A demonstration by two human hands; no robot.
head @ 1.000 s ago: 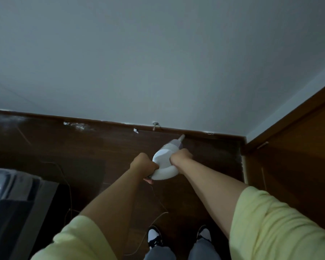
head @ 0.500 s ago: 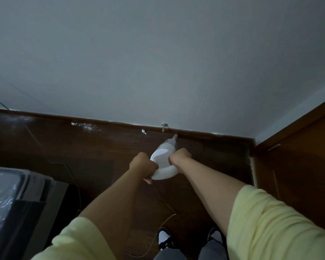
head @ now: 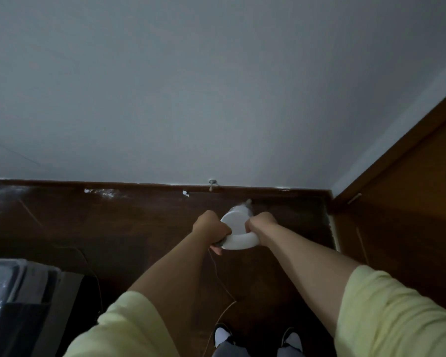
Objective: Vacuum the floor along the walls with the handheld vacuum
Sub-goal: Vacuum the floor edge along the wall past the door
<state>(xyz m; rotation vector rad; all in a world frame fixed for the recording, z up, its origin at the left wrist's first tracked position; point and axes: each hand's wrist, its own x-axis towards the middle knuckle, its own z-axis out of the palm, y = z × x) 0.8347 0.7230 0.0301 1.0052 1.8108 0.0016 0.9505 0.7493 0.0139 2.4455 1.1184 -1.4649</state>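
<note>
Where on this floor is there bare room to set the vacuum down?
Bare dark wooden floor lies between the baseboard and the grey furniture. More lies right of the white handheld vacuum, toward the wooden door. A thin cord crowds the patch near the shoes.

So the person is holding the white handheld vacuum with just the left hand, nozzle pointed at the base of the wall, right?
Not quite: both hands grip the white handheld vacuum, the left hand and the right hand. The head view shows this. Its nozzle does point toward the base of the wall.
</note>
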